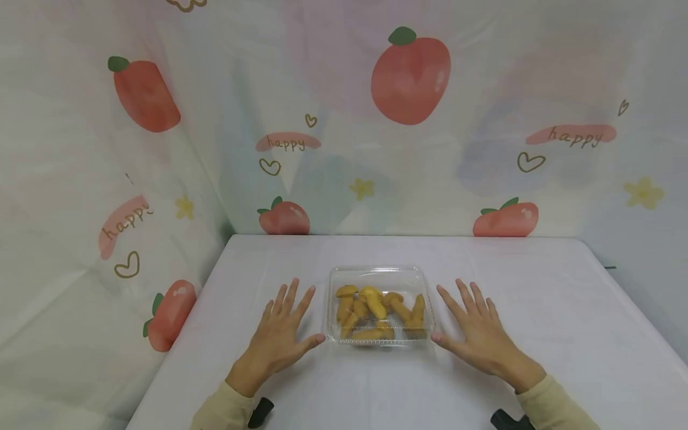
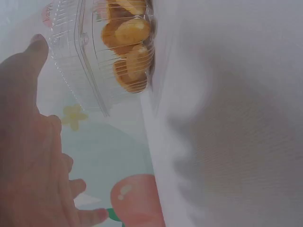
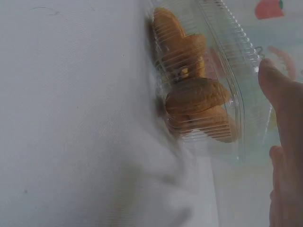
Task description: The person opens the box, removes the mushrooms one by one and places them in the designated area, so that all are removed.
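Observation:
A clear plastic clamshell box [image 1: 378, 276], its lid down, sits on the white table in the head view. Inside lie several yellow-brown mushrooms [image 1: 374, 303], also visible through the ribbed walls in both wrist views. My left hand [image 1: 279, 337] is to the left of the box, fingers straight and spread, thumb tip close to the box's near left corner. On the other side, my right hand [image 1: 478, 334] mirrors it, fingers spread and thumb tip by the near right corner. Whether either thumb touches the plastic I cannot tell. Neither hand holds anything.
The white tabletop [image 1: 371, 388] extends around the box and both hands. Behind it and to the left hangs a pale curtain [image 1: 333, 71] printed with red fruit, hearts and the word "happy". Black straps [image 1: 261, 412] show at the sleeves.

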Demonstrator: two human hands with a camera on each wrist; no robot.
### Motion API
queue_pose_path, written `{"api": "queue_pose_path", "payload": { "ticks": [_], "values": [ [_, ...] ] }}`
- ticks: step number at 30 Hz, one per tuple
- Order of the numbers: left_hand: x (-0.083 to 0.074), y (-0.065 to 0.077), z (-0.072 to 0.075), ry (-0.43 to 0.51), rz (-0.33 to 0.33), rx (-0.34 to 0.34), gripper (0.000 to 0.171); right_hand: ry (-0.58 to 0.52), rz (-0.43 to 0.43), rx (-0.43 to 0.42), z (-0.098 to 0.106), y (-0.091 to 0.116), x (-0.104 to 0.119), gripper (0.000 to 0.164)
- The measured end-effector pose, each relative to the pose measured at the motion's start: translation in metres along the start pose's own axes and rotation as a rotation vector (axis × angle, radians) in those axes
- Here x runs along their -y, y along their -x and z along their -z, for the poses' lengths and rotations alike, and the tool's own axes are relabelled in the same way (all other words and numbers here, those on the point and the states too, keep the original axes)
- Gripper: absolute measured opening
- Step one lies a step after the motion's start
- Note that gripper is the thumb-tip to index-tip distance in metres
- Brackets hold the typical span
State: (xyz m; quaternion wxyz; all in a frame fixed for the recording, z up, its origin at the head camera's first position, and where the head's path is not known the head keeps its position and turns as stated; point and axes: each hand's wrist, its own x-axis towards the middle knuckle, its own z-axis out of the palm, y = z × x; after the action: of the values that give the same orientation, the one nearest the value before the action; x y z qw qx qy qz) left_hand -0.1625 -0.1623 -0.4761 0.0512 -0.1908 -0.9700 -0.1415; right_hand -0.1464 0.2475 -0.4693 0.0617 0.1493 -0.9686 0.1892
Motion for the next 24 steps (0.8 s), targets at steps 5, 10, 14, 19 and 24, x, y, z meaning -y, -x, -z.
{"api": "queue_pose_path", "payload": {
  "ticks": [5, 10, 14, 19, 24],
  "values": [
    [-0.001, 0.0, -0.003, 0.1, -0.034, 0.057, 0.099, -0.05, 0.016, 0.024, -0.004, 0.002, 0.001, 0.092],
    [-0.003, 0.001, -0.007, 0.213, -0.052, 0.104, 0.105, -0.066, 0.019, 0.036, -0.009, 0.004, 0.001, 0.096],
    [-0.004, 0.0, -0.011, 0.322, -0.064, 0.134, 0.108, -0.091, 0.028, 0.029, -0.012, 0.004, 0.002, 0.098],
    [-0.005, 0.0, -0.016, 0.426, -0.044, 0.174, 0.109, -0.131, 0.033, 0.02, -0.016, 0.003, 0.001, 0.097],
    [-0.006, 0.0, -0.02, 0.473, -0.033, 0.182, 0.109, -0.169, 0.036, 0.014, -0.02, 0.004, 0.0, 0.094]
  ]
}}
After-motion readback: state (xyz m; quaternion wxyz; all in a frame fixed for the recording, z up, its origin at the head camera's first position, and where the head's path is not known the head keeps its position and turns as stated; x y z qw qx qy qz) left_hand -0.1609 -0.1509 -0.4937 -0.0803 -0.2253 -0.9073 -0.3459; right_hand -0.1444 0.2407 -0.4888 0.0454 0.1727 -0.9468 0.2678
